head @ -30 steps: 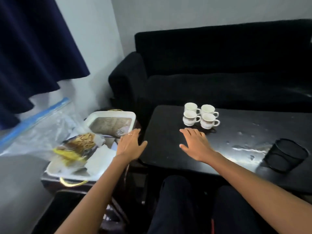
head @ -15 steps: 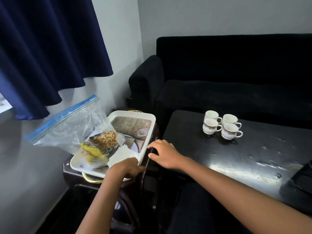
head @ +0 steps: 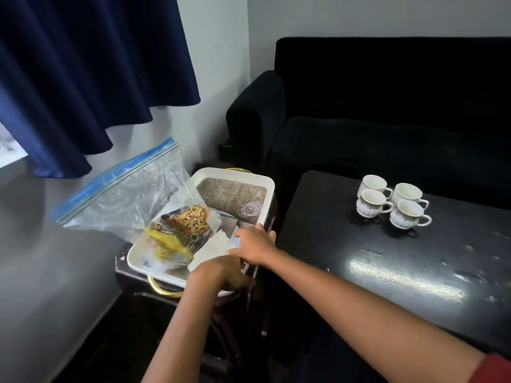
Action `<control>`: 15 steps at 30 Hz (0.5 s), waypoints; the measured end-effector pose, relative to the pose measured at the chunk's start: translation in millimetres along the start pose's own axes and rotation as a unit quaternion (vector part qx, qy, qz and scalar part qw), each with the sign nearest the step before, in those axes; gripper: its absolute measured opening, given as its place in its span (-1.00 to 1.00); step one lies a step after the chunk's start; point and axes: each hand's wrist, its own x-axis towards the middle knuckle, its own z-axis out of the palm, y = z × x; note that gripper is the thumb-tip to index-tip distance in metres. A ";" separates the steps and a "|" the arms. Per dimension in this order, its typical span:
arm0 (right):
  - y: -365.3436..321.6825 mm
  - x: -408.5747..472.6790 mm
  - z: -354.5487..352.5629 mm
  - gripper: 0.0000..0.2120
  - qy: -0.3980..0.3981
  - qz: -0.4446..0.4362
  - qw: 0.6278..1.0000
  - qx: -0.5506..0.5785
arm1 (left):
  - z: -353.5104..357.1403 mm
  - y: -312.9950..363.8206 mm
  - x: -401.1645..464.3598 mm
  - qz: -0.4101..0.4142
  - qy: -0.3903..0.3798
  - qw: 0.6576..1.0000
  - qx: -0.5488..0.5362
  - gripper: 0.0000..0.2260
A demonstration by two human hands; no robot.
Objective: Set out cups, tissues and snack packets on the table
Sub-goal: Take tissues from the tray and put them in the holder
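Observation:
Four white patterned cups (head: 392,201) stand grouped on the black table (head: 359,272), far from both hands. On a side stand to the left sits a white tray (head: 235,172). It holds a snack packet (head: 179,230) inside a clear zip bag (head: 124,194) and a stack of white tissues (head: 211,250). My left hand (head: 221,275) curls over the tray's near right corner. Just beyond it, my right hand (head: 254,246) lies over the tray's right rim with its fingertips closing on the tissues. Part of the tissues is hidden under both hands.
A black sofa (head: 387,106) runs behind the table. A dark blue curtain (head: 83,78) hangs at the upper left over a grey ledge. The side stand (head: 124,269) with a gold tray handle (head: 163,290) sits close to the table's left end.
My right hand left the table and crossed left to the tray's rim and the tissues. My left hand dropped to the tray's near corner. My view swung left.

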 end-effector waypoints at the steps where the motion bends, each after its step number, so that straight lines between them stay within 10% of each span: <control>1: -1.1 1.6 0.5 -0.53 -0.006 0.010 1.000 0.003 | -0.1 0.4 -0.5 0.002 0.000 1.000 -0.006 -0.42; 9: -8.5 8.9 -0.2 -0.90 -0.048 0.042 0.998 -0.010 | -1.4 4.4 -3.9 -0.010 -0.002 1.000 0.010 -0.49; 15: -3.5 3.9 1.5 -0.74 -0.041 0.037 0.998 0.037 | -2.4 4.5 -4.7 -0.009 -0.002 1.000 0.006 -0.49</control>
